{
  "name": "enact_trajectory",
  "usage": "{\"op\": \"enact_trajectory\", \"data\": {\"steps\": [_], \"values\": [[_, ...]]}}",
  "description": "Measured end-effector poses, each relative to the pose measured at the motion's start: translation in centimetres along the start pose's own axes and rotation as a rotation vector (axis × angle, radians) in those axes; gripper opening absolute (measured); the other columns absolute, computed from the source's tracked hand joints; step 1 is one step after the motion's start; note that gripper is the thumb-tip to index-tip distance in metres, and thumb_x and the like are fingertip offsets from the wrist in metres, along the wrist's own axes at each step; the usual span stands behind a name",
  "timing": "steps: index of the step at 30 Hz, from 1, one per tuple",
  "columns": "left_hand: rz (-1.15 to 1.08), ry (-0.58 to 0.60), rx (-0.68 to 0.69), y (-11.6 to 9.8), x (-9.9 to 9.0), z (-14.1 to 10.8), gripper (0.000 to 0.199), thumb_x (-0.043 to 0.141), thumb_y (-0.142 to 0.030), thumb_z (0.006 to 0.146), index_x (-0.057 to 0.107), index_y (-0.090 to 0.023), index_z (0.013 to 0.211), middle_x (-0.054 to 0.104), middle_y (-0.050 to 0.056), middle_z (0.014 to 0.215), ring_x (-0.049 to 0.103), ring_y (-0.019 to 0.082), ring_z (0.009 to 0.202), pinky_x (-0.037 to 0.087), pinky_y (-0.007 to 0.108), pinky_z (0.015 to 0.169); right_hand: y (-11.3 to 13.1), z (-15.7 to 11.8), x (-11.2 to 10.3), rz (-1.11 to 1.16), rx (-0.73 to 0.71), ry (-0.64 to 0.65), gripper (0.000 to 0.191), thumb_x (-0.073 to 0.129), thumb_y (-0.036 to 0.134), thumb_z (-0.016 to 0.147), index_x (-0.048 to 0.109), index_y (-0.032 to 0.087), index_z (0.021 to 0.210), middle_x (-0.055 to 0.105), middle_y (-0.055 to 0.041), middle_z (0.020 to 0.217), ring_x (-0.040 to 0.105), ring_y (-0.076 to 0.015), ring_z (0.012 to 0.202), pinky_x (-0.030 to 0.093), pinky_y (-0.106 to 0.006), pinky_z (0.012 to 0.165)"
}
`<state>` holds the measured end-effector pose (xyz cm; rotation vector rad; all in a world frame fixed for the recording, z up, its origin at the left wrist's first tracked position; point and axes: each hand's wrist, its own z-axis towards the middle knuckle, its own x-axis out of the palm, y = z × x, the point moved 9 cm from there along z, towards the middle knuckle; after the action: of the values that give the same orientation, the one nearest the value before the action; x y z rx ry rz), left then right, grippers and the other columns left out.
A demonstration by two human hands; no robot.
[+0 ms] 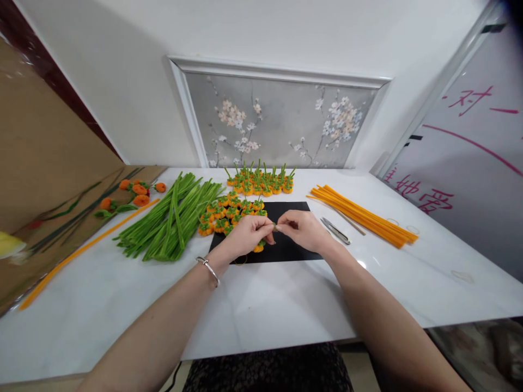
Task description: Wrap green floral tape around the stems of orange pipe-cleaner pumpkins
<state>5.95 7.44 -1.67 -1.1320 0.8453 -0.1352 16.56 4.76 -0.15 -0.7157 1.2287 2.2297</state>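
Observation:
My left hand [250, 233] and my right hand [300, 228] meet over a black mat [292, 251], fingertips nearly touching. Both are pinched around something small and greenish between them, too small to make out. A silver bangle [208, 271] circles my left wrist. Just left of my hands, orange and green fuzzy pieces [220, 224] lie crowded on the mat's left part, one of them partly hidden below my left hand. More such pieces [267, 188] with upright green stems stand behind the mat.
Green fuzzy stems [171, 223] are piled on the left, beside a long orange stem [81, 258] and orange flowers [141, 190]. Right of the mat lie snips [335, 231] and a bundle of orange stems [365, 216]. A wall stands behind the white table [261, 321].

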Motion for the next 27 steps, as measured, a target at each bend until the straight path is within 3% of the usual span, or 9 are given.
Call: {"op": "enact_trajectory", "data": {"steps": [8, 14, 21, 24, 27], "values": [[0.059, 0.009, 0.027, 0.2, 0.4, -0.1, 0.032, 0.043, -0.025, 0.091, 0.055, -0.017, 0.063, 0.066, 0.001, 0.066, 0.061, 0.013, 0.067, 0.044, 0.025, 0.068, -0.1, -0.1, -0.1, 0.040, 0.012, -0.010, 0.009, 0.060, 0.022, 0.081, 0.064, 0.019, 0.074, 0.060, 0.0027, 0.063, 0.047, -0.0097, 0.055, 0.037, -0.022, 0.054], [-0.002, 0.057, 0.010, 0.7, 1.0, 0.0, 0.029, 0.040, -0.031, 0.093, 0.053, -0.017, 0.071, 0.066, 0.002, 0.067, 0.063, 0.014, 0.066, 0.047, 0.026, 0.068, -0.1, -0.1, 0.1, 0.103, 0.002, 0.007, 0.010, 0.058, 0.021, 0.082, 0.063, 0.021, 0.091, 0.059, 0.0048, 0.064, 0.046, -0.0092, 0.054, 0.038, -0.021, 0.055], [-0.125, 0.144, -0.014, 0.2, 1.5, -0.3, 0.034, 0.040, -0.039, 0.093, 0.055, -0.016, 0.072, 0.066, 0.003, 0.067, 0.065, 0.014, 0.068, 0.049, 0.025, 0.068, 0.7, 0.0, -0.2, 0.102, -0.084, 0.000, 0.013, 0.051, 0.019, 0.086, 0.062, 0.020, 0.079, 0.061, 0.0012, 0.072, 0.050, -0.0109, 0.062, 0.039, -0.022, 0.059], [-0.157, 0.139, -0.035, 0.3, 1.3, -0.3, 0.041, 0.037, -0.045, 0.094, 0.054, -0.016, 0.071, 0.068, 0.005, 0.070, 0.064, 0.014, 0.069, 0.048, 0.025, 0.070, 1.1, 0.0, -0.4, 0.094, -0.126, -0.011, 0.016, 0.048, 0.016, 0.087, 0.060, 0.020, 0.078, 0.061, -0.0002, 0.077, 0.054, -0.0124, 0.069, 0.040, -0.023, 0.065], [-0.273, 0.119, -0.110, 0.7, 1.2, -0.3, 0.044, 0.034, -0.053, 0.093, 0.055, -0.016, 0.083, 0.071, 0.008, 0.078, 0.065, 0.015, 0.072, 0.049, 0.027, 0.071, 1.1, 0.0, -0.6, 0.084, -0.131, -0.034, 0.016, 0.048, 0.016, 0.087, 0.059, 0.020, 0.077, 0.060, -0.0001, 0.076, 0.053, -0.0125, 0.069, 0.040, -0.024, 0.066]]}}
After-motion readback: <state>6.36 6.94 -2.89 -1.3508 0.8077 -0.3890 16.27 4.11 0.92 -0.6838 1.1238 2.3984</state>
